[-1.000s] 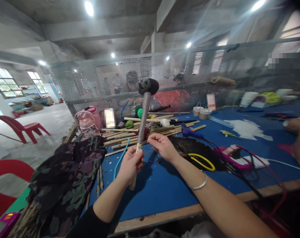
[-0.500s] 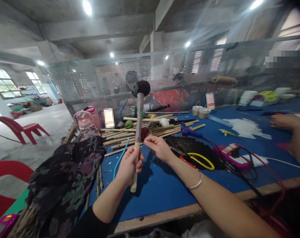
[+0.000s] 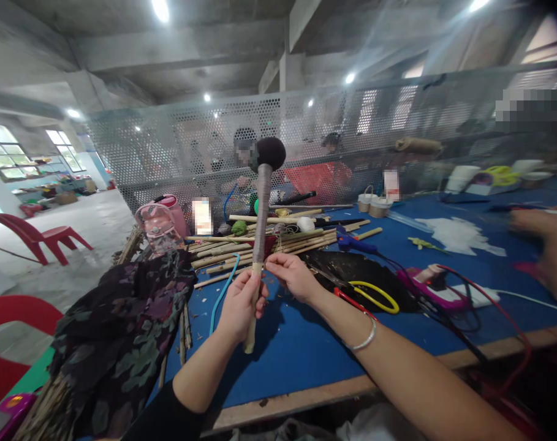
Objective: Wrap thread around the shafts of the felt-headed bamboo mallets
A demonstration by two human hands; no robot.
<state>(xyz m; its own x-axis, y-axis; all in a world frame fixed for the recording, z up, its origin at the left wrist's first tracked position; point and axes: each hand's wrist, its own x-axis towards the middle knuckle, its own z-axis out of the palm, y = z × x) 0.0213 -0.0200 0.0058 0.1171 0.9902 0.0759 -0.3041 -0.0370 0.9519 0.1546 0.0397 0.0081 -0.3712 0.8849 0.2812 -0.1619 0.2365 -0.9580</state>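
Observation:
My left hand (image 3: 242,304) is wrapped round the bare lower end of a wooden stick, holding it nearly upright above the table. Grey thread (image 3: 261,214) is wound tightly round the stick's middle and upper part, and a dark round head (image 3: 272,153) tops it. Just right of the winding's lower edge, my right hand (image 3: 291,274) pinches thumb and fingers together; what lies between them is too fine to make out. Scissors with yellow and red handles (image 3: 374,296) lie beyond my right wrist, on a black piece of material (image 3: 352,264).
Peeled sticks (image 3: 223,254) lie in a pile behind my hands, with a green yarn ball (image 3: 239,228) and a white ball (image 3: 306,224). A blue glue gun (image 3: 352,241), a purple power strip (image 3: 432,288) and cables occupy the right. A co-worker's hand (image 3: 542,229) is at far right.
The dark-headed stick has tipped slightly right, its head a little higher. My right hand has come a little closer to the stick, still pinched. The co-worker's hand at far right has shifted.

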